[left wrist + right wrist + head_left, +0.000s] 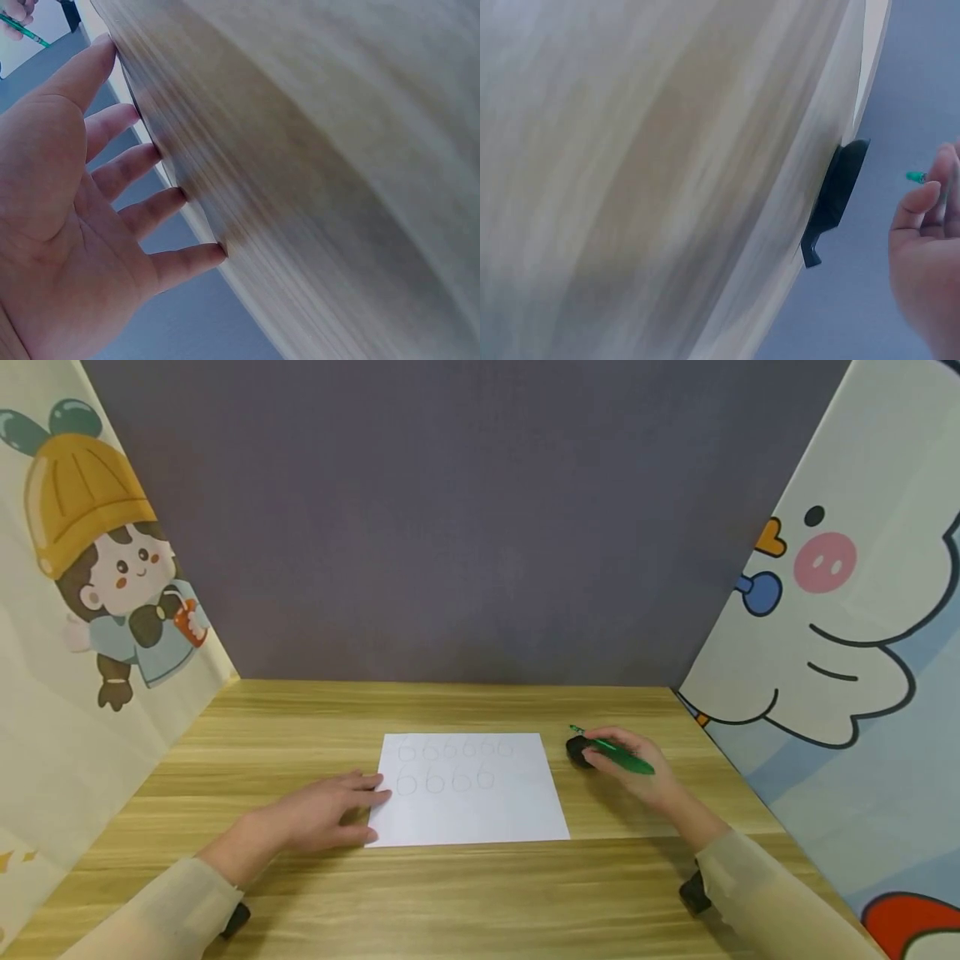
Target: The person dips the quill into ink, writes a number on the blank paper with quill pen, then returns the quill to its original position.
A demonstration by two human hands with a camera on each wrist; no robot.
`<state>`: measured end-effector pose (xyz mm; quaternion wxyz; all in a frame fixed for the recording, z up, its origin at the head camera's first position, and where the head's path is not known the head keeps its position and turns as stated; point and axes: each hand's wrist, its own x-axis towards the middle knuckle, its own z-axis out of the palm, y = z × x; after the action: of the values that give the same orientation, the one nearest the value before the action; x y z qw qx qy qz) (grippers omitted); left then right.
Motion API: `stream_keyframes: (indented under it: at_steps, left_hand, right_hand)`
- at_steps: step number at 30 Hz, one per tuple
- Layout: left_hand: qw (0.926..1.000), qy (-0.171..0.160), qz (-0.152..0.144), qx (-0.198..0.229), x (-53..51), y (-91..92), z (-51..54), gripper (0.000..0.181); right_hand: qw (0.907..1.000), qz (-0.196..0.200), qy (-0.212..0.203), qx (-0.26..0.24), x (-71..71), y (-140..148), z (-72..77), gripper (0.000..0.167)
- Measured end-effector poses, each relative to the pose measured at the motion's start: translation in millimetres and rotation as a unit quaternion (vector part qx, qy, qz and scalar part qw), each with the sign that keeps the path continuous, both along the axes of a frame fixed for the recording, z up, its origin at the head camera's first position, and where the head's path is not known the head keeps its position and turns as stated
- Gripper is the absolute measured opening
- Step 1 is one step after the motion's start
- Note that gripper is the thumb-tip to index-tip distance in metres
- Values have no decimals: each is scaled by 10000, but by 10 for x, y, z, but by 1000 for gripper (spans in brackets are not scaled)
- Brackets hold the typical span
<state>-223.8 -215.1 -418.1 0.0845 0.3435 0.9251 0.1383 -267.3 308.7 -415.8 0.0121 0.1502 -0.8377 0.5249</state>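
A white sheet of paper (472, 814) lies on the wooden table, with two rows of rounded, 6-like figures in faint line. At its left edge rests my left hand (326, 814), fingers spread and fairly straight, fingertips touching the paper and table. The left wrist view shows the palm side of that hand (82, 217). To the right of the sheet, my right hand (637, 768) holds a green pen (630, 758) between thumb and fingers. Just beside these fingers a small black object (576, 752) sits on the table; in the right wrist view the hand (930, 247) appears apart from it.
A dark grey panel (465, 527) stands behind the wooden table (450, 902). Walls with cartoon prints rise on the left (45, 760) and on the right (900, 752). Each wrist carries a black strap or device, partly under the sleeve.
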Motion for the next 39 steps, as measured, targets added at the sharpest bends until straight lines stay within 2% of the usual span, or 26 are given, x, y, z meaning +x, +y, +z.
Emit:
stream_keyframes:
  at_steps: [2,6,11,17,26,33,39]
  left_hand:
    - [10000,4,5,1,0,2,0,68]
    - [10000,-28,25,0,3,4,3,68]
    - [10000,-39,38,-3,7,2,2,68]
    - [10000,-32,17,12,9,-5,-6,68]
    - [10000,63,-64,31,-2,-10,-12,67]
    - [9999,86,-47,39,3,-5,-10,66]
    - [10000,27,-18,20,5,-4,-9,66]
  right_hand:
    - [9999,144,0,-29,-9,32,1,44]
    - [9993,283,-109,223,-13,89,18,43]
    - [9983,185,-405,363,-1,149,38,46]
    - [9986,12,-398,355,-18,222,11,45]
    - [9977,47,-629,239,-12,352,38,44]
    - [9957,-150,-666,626,-29,518,53,37]
    - [9933,-165,-854,757,-51,603,35,41]
